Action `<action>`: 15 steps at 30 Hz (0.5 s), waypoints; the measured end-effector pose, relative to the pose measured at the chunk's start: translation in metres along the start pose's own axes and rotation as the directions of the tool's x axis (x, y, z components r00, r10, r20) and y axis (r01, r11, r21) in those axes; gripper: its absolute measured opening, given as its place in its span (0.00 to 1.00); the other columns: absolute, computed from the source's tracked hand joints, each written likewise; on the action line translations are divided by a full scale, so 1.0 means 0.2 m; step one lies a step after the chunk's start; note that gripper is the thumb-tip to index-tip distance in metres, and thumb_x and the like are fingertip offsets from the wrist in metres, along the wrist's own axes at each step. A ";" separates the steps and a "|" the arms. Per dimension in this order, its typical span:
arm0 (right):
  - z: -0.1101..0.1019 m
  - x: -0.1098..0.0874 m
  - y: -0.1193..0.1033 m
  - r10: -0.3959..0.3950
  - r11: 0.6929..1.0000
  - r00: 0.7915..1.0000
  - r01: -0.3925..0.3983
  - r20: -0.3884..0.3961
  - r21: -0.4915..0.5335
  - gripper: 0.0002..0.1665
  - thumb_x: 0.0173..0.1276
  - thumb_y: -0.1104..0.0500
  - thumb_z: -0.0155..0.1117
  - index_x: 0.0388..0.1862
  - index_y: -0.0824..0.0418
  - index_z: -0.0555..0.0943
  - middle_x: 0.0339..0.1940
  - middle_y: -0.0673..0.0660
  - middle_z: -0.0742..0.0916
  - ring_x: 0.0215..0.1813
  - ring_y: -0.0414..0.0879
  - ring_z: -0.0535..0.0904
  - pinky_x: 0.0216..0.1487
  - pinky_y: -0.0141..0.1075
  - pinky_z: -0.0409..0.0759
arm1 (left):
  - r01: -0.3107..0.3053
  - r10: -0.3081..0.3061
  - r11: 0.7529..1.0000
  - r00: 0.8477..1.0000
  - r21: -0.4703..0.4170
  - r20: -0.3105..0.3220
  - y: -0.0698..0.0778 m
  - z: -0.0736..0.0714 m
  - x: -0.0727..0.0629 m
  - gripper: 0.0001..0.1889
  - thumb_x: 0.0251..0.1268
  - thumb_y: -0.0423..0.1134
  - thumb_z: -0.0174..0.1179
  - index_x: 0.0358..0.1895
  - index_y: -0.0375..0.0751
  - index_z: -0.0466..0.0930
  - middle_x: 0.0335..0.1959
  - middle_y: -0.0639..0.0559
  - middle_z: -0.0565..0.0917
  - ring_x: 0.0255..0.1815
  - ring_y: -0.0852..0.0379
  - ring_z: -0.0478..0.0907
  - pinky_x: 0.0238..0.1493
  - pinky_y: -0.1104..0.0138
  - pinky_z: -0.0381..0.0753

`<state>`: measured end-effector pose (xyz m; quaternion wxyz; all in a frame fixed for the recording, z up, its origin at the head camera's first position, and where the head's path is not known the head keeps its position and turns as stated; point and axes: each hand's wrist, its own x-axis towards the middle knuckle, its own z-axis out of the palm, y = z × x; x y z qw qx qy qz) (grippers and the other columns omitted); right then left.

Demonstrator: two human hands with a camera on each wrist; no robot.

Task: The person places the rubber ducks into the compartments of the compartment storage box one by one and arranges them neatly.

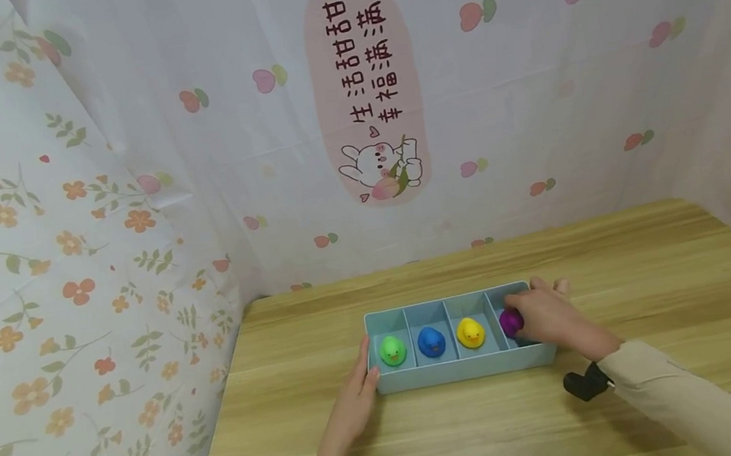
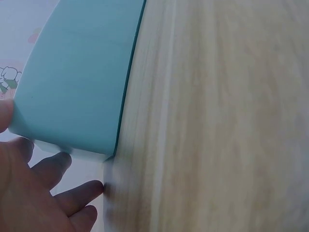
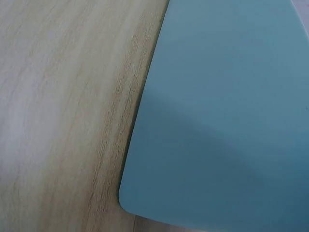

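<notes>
A light-blue divided box sits on the table, with its plain outer wall filling much of both wrist views. A green toy duck, a blue toy duck and a yellow toy duck each occupy their own compartment, from left to right. In the rightmost compartment, my right hand pinches a purple toy duck, partly hidden by the fingers. My left hand touches the box's left end, thumb at the front corner. Its loosely spread fingers lie against that end in the left wrist view.
The wood-grain table extends around the box. Behind it hangs a white fruit-print cloth with a pink rabbit panel, and a floral cloth hangs on the left. Each wrist wears a black camera mount.
</notes>
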<state>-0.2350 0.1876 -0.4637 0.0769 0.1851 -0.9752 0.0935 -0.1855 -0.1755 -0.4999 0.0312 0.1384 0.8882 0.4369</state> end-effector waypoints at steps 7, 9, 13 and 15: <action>-0.01 0.00 -0.01 -0.007 1.000 0.999 0.008 0.040 -0.018 0.20 0.40 0.53 0.81 0.28 0.53 0.78 0.26 0.48 0.84 0.34 0.49 0.64 0.34 0.51 0.54 | 0.003 -0.003 1.000 1.000 0.015 0.009 0.00 0.00 0.00 0.29 0.79 0.48 0.37 0.77 0.47 0.43 0.76 0.40 0.54 0.73 0.34 0.54 0.70 0.39 0.56; -0.02 0.00 -0.01 -0.002 1.000 0.999 0.003 0.047 -0.023 0.21 0.39 0.51 0.81 0.30 0.53 0.80 0.27 0.48 0.84 0.34 0.49 0.65 0.34 0.51 0.54 | 0.010 -0.010 1.000 1.000 0.012 0.011 0.00 0.00 0.00 0.29 0.79 0.48 0.37 0.77 0.47 0.43 0.76 0.40 0.54 0.73 0.34 0.54 0.70 0.39 0.55; -0.04 0.00 0.00 0.012 1.000 0.999 -0.012 0.051 -0.007 0.23 0.38 0.49 0.81 0.35 0.53 0.84 0.30 0.49 0.85 0.36 0.49 0.66 0.35 0.50 0.54 | 0.016 -0.016 1.000 1.000 0.014 0.008 0.00 -0.01 0.00 0.29 0.79 0.47 0.38 0.77 0.48 0.44 0.75 0.39 0.55 0.73 0.34 0.55 0.69 0.39 0.56; -0.05 -0.01 0.00 0.019 1.000 0.999 -0.019 0.039 0.017 0.23 0.41 0.48 0.80 0.37 0.54 0.85 0.34 0.50 0.86 0.36 0.49 0.66 0.35 0.49 0.54 | 0.011 -0.011 1.000 1.000 0.018 0.007 0.00 -0.01 0.00 0.29 0.78 0.47 0.38 0.77 0.48 0.44 0.75 0.39 0.56 0.73 0.33 0.55 0.69 0.39 0.56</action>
